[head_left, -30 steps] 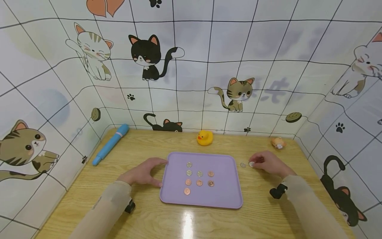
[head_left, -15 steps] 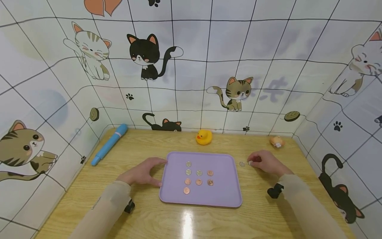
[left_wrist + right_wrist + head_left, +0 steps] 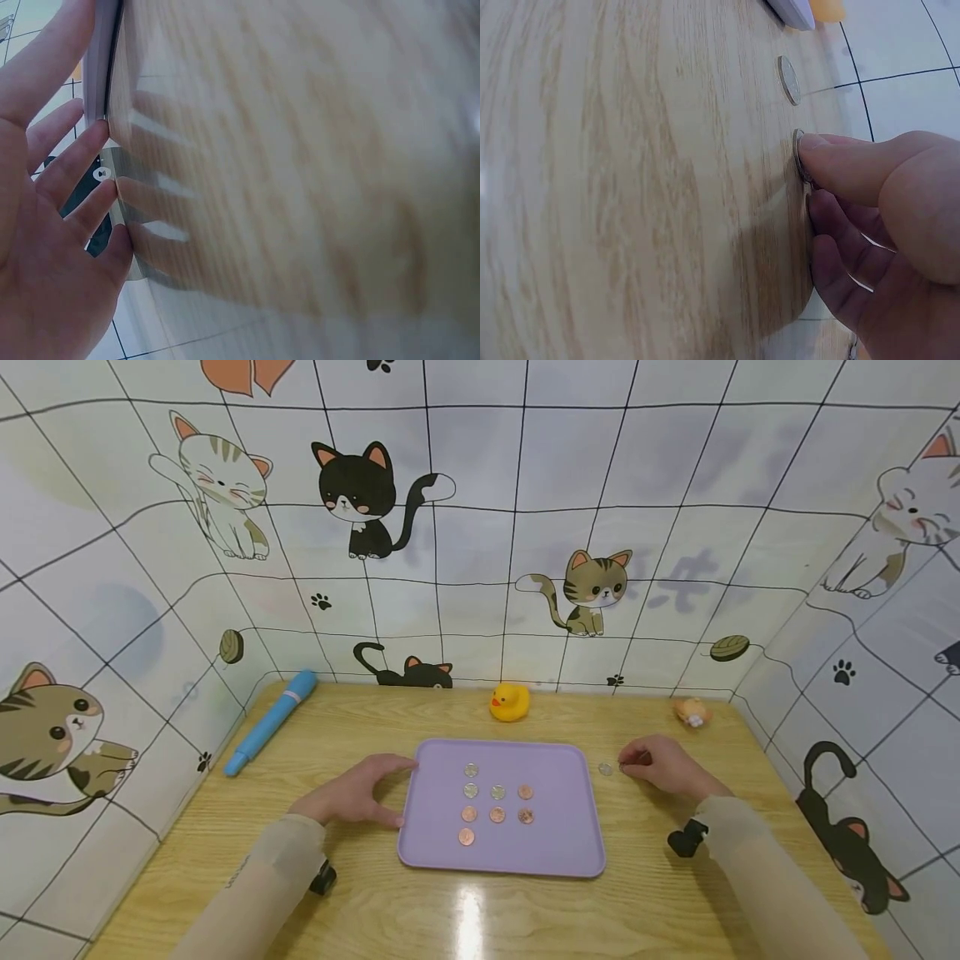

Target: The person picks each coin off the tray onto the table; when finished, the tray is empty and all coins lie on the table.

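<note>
On the wooden table lies a lilac tray [image 3: 540, 852] with several coins [image 3: 497, 815] on it, silver ones toward the back and copper ones toward the front. My left hand [image 3: 352, 789] rests at the tray's left edge, thumb and fingers spread and touching the rim; the left wrist view shows its fingers straight along the tray's side [image 3: 101, 60]. To the right of the tray, my right hand [image 3: 663, 767] pinches a silver coin [image 3: 802, 156] between thumb and fingers, close over the tabletop. Just left of those fingertips, another silver coin [image 3: 605, 769] lies flat.
A yellow rubber duck [image 3: 510, 702] stands behind the tray by the back wall. At the back right sits a small orange toy [image 3: 692, 712]. A blue stick-shaped thing [image 3: 272, 723] lies along the left side. Cat-printed sheeting [image 3: 480, 543] encloses the table on three sides.
The coin in my right hand has tipped, so less of its face shows in the head view. That hand has edged slightly left toward the flat coin. My left hand stays put.
</note>
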Demonstrator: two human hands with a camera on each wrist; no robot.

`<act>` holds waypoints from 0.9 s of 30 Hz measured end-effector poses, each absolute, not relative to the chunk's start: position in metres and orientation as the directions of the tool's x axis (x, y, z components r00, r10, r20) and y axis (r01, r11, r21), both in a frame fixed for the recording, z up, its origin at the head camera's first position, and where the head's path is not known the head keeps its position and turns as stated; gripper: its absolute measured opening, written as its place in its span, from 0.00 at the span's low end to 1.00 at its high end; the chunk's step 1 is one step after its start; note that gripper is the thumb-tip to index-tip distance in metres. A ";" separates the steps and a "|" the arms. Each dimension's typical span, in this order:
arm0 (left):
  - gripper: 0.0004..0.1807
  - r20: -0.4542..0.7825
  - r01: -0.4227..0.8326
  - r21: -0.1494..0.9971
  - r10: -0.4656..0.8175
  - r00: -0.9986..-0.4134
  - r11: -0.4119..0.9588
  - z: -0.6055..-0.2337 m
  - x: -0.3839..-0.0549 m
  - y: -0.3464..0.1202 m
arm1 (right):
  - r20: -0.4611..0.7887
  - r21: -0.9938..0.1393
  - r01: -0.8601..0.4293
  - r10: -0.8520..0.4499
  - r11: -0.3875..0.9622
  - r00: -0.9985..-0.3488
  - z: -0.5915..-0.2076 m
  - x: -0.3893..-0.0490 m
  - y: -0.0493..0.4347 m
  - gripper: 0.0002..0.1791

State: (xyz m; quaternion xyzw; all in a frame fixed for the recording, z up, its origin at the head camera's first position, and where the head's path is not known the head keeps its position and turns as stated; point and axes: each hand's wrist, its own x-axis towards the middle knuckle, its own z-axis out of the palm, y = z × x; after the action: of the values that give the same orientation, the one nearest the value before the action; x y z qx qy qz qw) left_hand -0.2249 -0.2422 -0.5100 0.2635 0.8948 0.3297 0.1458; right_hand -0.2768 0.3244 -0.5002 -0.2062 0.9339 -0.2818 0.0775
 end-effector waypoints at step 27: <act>0.52 -0.075 0.386 0.674 0.578 -0.812 0.629 -0.509 -0.224 -0.243 | -0.080 -0.577 -0.262 -0.372 0.774 -0.925 -0.500 -0.278 0.326 0.08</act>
State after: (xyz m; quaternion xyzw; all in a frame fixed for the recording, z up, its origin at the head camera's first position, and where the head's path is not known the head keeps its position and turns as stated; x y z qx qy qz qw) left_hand -0.2236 -0.2433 -0.5094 0.2705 0.8911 0.3348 0.1435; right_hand -0.2780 0.3261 -0.4998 -0.1691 0.9369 -0.2907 0.0951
